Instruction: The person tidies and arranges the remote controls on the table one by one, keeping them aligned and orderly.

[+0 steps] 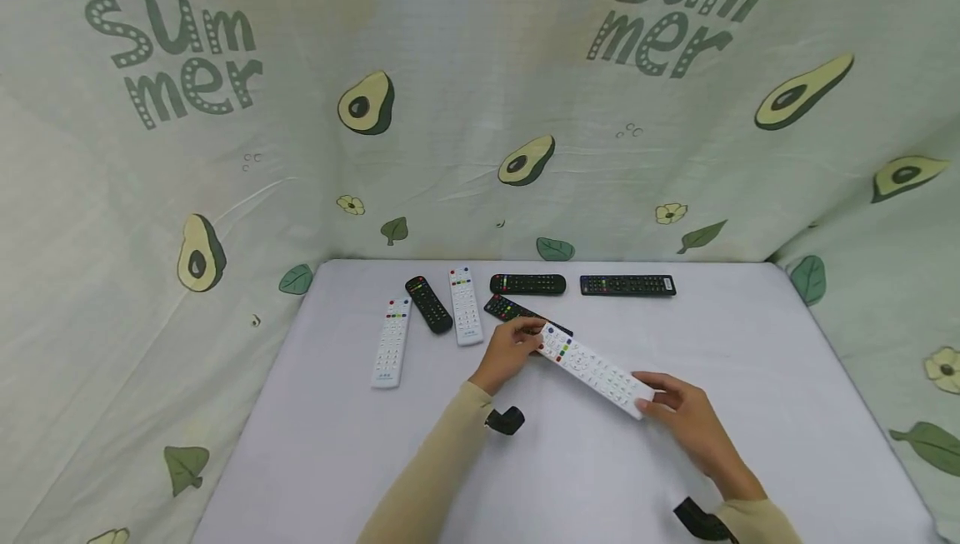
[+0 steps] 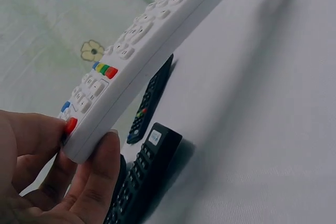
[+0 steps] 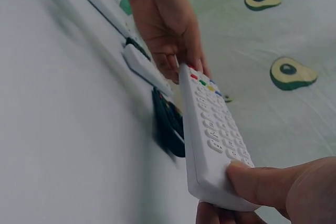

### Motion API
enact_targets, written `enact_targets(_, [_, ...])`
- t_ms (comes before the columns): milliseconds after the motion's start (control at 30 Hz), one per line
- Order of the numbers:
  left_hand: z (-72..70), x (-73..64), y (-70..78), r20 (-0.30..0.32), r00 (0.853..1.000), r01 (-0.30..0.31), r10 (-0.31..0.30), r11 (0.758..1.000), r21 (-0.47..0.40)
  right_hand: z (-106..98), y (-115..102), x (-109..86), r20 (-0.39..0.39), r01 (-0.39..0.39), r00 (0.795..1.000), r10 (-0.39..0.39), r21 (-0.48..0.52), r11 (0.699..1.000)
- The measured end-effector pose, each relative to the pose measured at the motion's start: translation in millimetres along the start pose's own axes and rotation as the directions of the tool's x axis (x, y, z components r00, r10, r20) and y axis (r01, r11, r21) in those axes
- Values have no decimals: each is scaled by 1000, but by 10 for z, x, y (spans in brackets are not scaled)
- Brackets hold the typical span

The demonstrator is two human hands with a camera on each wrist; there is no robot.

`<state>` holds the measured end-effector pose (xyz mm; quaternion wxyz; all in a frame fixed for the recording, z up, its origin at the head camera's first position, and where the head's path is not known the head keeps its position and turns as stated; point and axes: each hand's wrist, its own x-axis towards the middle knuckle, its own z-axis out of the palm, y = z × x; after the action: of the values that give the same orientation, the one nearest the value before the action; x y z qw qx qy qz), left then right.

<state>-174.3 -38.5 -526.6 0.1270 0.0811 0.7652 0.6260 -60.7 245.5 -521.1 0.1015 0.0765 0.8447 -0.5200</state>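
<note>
A white remote control (image 1: 596, 371) with coloured buttons is held slantwise above the table between both hands. At its upper-left end, my left hand (image 1: 513, 350) pinches it between thumb and fingers, beside the red button in the left wrist view. My right hand (image 1: 686, 412) grips the opposite end; in the right wrist view the thumb (image 3: 262, 184) lies on the button face and fingers curl underneath. Behind the left hand a black remote (image 1: 517, 309) lies slantwise, partly hidden by that hand and the white remote.
Two white remotes (image 1: 391, 344) (image 1: 466, 306) lie on the left part of the white table (image 1: 315, 461), with a black remote (image 1: 429, 305) between them. Two more black remotes (image 1: 528, 284) (image 1: 627, 286) lie along the back edge. A cloth (image 1: 450, 194) printed with avocados hangs behind.
</note>
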Motion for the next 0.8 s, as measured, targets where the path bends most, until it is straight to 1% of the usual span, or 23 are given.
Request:
enact_targets(67, [-70,-61,-6,6,1000,6,-6,1000,-14,56,-22,-15,17,0,1000,-1,17,1000])
enact_targets(233, [-232,-184,-15,20,1000,-5,6,999,-41,198,-83,-73,80,2,997,-7,57,998])
enact_targets(300, [-298,-227,-24,16,1000,-7,7,999,-35,262,-113,-103,108,0,994,-9,80,997])
enact_targets(400, [-402,-291,-41,7,1000,7,-7,1000,-15,365,-157,-149,152,1,988,-19,119,993])
enact_targets(500, [-508,-353,-75,8,1000,28,-28,1000,11,470,-196,-185,197,4,980,-34,150,989])
enact_targets(633, [-643,-423,-116,24,998,60,-61,998,34,602,-223,-213,252,21,965,-67,181,983])
enact_targets(733, [-744,-475,-133,37,995,87,-88,995,42,703,-228,-226,291,51,950,-110,203,978])
enact_targets(800, [-810,-514,-145,42,993,106,-108,993,51,773,-230,-234,320,77,937,-144,213,974])
